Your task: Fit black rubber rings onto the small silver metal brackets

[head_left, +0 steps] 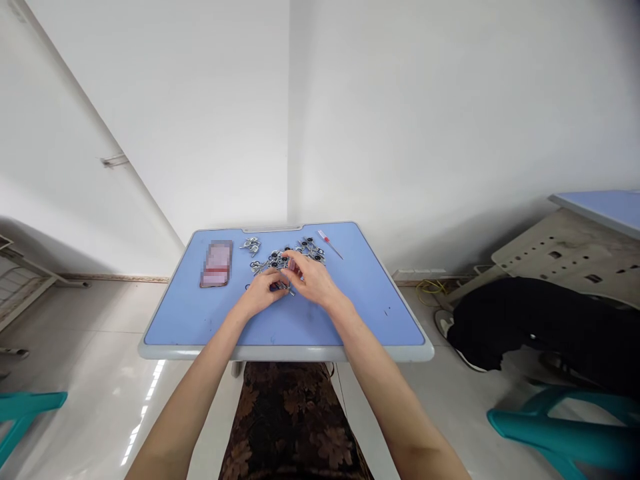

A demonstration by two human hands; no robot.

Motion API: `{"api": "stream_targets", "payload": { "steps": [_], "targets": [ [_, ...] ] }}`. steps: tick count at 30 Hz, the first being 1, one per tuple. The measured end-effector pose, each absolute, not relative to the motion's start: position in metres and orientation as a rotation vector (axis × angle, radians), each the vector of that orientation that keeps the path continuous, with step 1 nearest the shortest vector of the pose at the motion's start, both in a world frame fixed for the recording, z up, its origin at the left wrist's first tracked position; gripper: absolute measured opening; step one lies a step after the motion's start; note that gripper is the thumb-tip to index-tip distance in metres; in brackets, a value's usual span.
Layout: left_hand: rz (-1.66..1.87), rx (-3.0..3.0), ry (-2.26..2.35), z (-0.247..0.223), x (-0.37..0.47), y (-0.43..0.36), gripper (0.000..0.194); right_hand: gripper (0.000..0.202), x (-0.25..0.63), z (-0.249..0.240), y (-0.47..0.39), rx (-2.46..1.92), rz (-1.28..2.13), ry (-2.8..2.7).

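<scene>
My left hand (pixel 264 291) is curled low over the blue desk, its fingers closed on a small silvery metal piece (pixel 291 291) whose end shows below the fingertips. Close beside it, my right hand (pixel 313 279) bends its thumb and fingers together; whatever lies between them is too small to make out. Just beyond both hands lies a loose pile of silvery metal parts with black round pieces (pixel 311 251), partly covered by my fingers. A smaller heap of silvery looped metal parts (pixel 251 245) sits apart at the back left.
The blue desk (pixel 190 327) stands against a white wall. On its left lies a blurred phone-like rectangle (pixel 217 265); at the back right, a screwdriver with a red and clear handle (pixel 330 243). Right of the desk are a person's dark-clothed leg (pixel 500 320) and a teal stool (pixel 565 427).
</scene>
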State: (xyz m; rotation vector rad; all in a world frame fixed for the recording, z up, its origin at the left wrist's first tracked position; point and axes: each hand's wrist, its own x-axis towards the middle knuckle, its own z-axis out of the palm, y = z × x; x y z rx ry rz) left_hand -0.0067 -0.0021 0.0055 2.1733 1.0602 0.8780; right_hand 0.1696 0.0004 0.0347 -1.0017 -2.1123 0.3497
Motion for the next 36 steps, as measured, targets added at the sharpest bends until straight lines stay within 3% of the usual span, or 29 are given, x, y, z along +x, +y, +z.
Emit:
{"api": "stream_targets", "payload": {
  "steps": [4, 12, 19, 26, 36],
  "targets": [
    [0.883, 2.197, 1.068, 0.0055, -0.0061, -0.0019, 0.012, 0.035, 0.1696, 0.0353, -0.0002, -0.925, 0.406, -2.097],
    [0.885, 2.208, 1.064, 0.0048, -0.0061, -0.0021, 0.010, 0.023, 0.1680, 0.0311, 0.0049, -1.034, 0.364, -2.021],
    [0.901, 2.200, 1.068, 0.0044, -0.0053, -0.0018, 0.013, 0.036, 0.1718, 0.0386, -0.0008, -0.919, 0.483, -2.094],
    [0.889, 2.192, 1.084, 0.0049, -0.0052, -0.0032, 0.013, 0.018, 0.1703, 0.0353, 0.0027, -1.059, 0.349, -2.059],
    [0.896, 2.190, 1.073, 0.0047, -0.0051, -0.0023, 0.012, 0.023, 0.1693, 0.0345, 0.0021, -0.924, 0.424, -2.032]
  ]
}}
